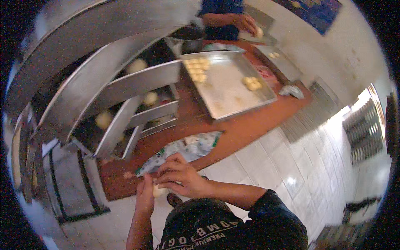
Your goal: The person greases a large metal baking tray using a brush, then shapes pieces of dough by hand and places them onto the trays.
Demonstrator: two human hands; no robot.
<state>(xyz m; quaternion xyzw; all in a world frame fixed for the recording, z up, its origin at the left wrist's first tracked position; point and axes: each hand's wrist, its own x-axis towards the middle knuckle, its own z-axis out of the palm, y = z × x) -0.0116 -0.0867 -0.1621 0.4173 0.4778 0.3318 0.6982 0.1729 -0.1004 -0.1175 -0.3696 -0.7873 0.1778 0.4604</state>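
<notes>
A small pale piece of dough (158,191) is held between my two hands, close in front of my body at the near edge of the reddish-brown table. My left hand (145,192) rises upright along its left side. From the right, my right hand (181,177) curls over the top of it, fingers bent and partly hiding the dough. Just beyond my fingers lies a crumpled white and green plastic bag (199,145) on the table.
A large metal tray (233,109) holds rows of yellow dough pieces (196,68) and a small cluster. Metal trays (141,79) stack up at the left with round dough balls (104,120). Across the table, another person's hand (248,25) holds something pale.
</notes>
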